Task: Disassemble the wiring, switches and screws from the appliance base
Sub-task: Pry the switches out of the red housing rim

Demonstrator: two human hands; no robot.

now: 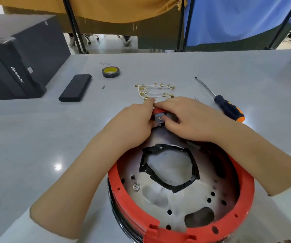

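Gripping hands [162, 118] around switches [160, 118]

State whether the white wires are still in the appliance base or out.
Out: the white wires lie loose on the table, beyond both hands.

A round red-rimmed appliance base [181, 190] lies open side up at the table's near edge, black tape ringing its central hole. Grey switches [159, 118] sit at its far rim. Detached white wires [154, 91] lie just beyond.
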